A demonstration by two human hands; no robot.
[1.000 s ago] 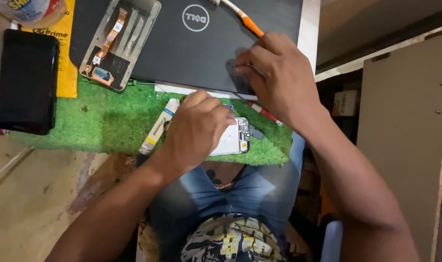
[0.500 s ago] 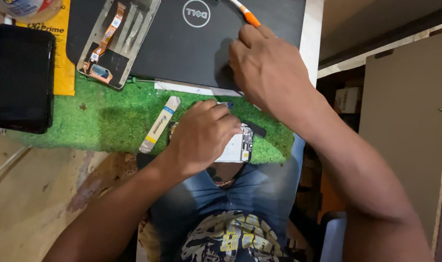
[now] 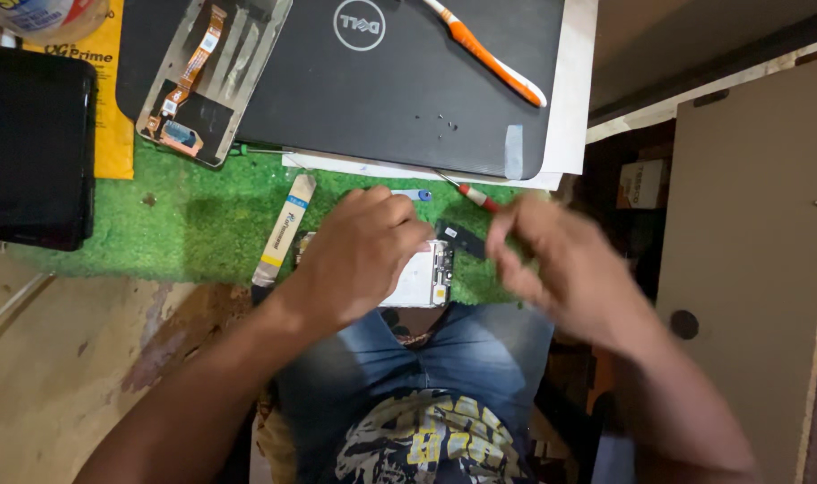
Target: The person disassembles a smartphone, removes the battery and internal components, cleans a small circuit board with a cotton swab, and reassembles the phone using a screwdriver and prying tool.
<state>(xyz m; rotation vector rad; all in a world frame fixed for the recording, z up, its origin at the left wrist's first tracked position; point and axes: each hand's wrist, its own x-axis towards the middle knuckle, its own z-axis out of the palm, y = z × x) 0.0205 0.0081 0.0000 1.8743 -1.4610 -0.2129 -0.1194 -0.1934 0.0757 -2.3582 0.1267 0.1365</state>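
The left hand (image 3: 359,255) grips a small opened phone with a white inner frame (image 3: 423,278) on the green turf mat (image 3: 202,224), at six o'clock from the closed dark laptop (image 3: 399,81). The blurred right hand (image 3: 552,264), at three o'clock, pinches a red-handled screwdriver (image 3: 473,196)

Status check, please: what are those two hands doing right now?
Left hand pins opened phone on green mat. Right hand blurred beside it, grip unclear. Red-handled screwdriver lies close by.
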